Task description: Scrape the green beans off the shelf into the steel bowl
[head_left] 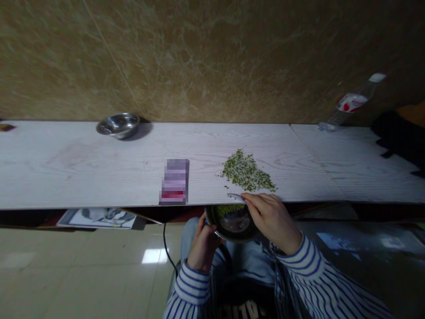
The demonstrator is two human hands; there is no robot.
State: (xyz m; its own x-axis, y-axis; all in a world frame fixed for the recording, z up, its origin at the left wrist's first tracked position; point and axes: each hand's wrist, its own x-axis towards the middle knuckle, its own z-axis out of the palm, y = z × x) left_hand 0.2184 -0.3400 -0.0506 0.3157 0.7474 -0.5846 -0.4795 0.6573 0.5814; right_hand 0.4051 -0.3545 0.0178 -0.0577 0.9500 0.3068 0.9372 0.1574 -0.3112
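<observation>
My left hand is closed on the left rim of a metal bowl, held below the table's front edge above my lap. Small green grains lie in the bowl's far side. At the table edge, my right hand pinches a thin, greyish flat piece whose exact kind I cannot make out. It points left, close to the tabletop, and the hand partly covers the bowl's right side. Just beyond it, a loose patch of green grains is spread over the white table.
An empty steel bowl stands at the back left by the wall. A phone-like flat object, blurred out, lies left of the grains. A clear plastic bottle and a dark bag are at the right. Open shelves run under the tabletop.
</observation>
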